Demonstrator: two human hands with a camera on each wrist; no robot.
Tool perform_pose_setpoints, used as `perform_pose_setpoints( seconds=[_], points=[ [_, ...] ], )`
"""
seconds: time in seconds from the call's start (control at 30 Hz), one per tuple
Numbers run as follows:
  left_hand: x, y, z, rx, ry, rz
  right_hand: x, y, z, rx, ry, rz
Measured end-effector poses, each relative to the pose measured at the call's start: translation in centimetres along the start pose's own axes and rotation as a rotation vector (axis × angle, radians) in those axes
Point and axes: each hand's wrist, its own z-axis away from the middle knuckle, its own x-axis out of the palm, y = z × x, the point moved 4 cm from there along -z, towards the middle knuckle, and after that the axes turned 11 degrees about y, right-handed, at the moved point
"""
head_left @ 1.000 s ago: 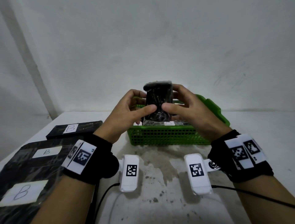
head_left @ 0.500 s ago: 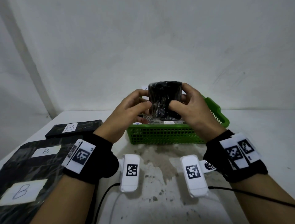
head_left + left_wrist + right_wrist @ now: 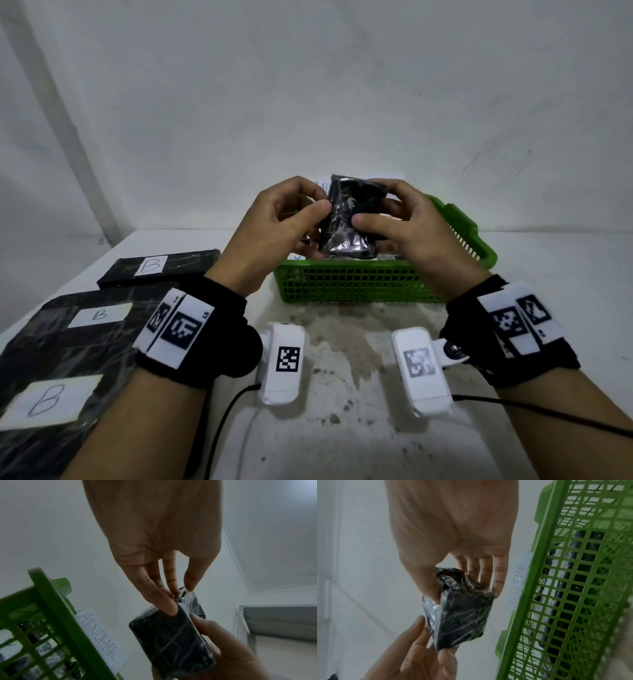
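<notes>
A small black packet [image 3: 346,219] wrapped in crinkled clear plastic is held in the air, just above the near side of a green mesh basket [image 3: 349,284]. My left hand [image 3: 308,209] pinches its left edge between thumb and fingers. My right hand [image 3: 371,214] grips its right side, thumb on the front. The left wrist view shows the packet [image 3: 169,639] end-on, with my left fingertips [image 3: 168,605] on its top corner. In the right wrist view the packet [image 3: 462,615] sits between both hands. The basket carries a paper label reading ABNORMAL [image 3: 97,632] and holds more wrapped black packets.
On the white table [image 3: 342,428], at the left, lie flat black packs with paper labels marked B [image 3: 150,265] [image 3: 99,313]. A plain wall stands close behind the basket. Cables trail from the wrist cameras across the table's front.
The packet has been turned between my hands, from upright to tilted with another face towards me. Both hands stayed above the basket and shifted their fingers on it.
</notes>
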Motion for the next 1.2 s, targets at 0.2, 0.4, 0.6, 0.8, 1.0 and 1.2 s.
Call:
perform_pose_setpoints(
  seconds=[0.2, 0.4, 0.6, 0.8, 1.0, 1.2],
  points=[
    [-0.1, -0.1, -0.1, -0.056, -0.029, 0.109, -0.7, -0.8, -0.1, -0.092, 0.051, -0.096],
    [0.0, -1.2, -0.1, -0.218, -0.133, 0.186, -0.4, -0.5, 0.2, 0.027, -0.097, -0.205],
    [-0.3, -0.7, -0.4, -0.121, 0.023, 0.125, -0.8, -0.1, 0.1, -0.013, -0.092, 0.029],
    [-0.1, -0.5, -0.2, -0.116, -0.024, 0.094, 0.1, -0.9, 0.8, 0.029, -0.19, -0.02],
    [0.7, 0.3, 0.1, -0.091, -0.093, 0.071, 0.0, -0.7, 0.3, 0.006, 0.011, -0.046],
    [0.2, -0.2, -0.3, -0.094, -0.043, 0.055, 0.1, -0.7, 0.2, 0.021, -0.021, -0.06]
  ],
)
